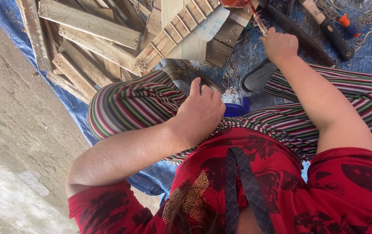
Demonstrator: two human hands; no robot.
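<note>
My left hand (201, 110) rests on my striped trouser leg (138, 104) with its fingers curled. It seems to hold the end of a narrow dark wooden strip (209, 83) that runs away over the knee. A blue object (238, 109) lies just right of that hand. My right hand (280, 45) is stretched forward over the blue tarp (246, 52). It is closed in a fist around a thin red-and-white stick (256, 19), which leads up to an orange thing at the top edge.
A heap of rough wooden slats (99, 43) fills the upper left. Tools with dark (335, 37) and orange (346, 21) handles lie at upper right among wood shavings. A grey shoe (259, 77) sits between my knees. Bare concrete floor (17, 130) is on the left.
</note>
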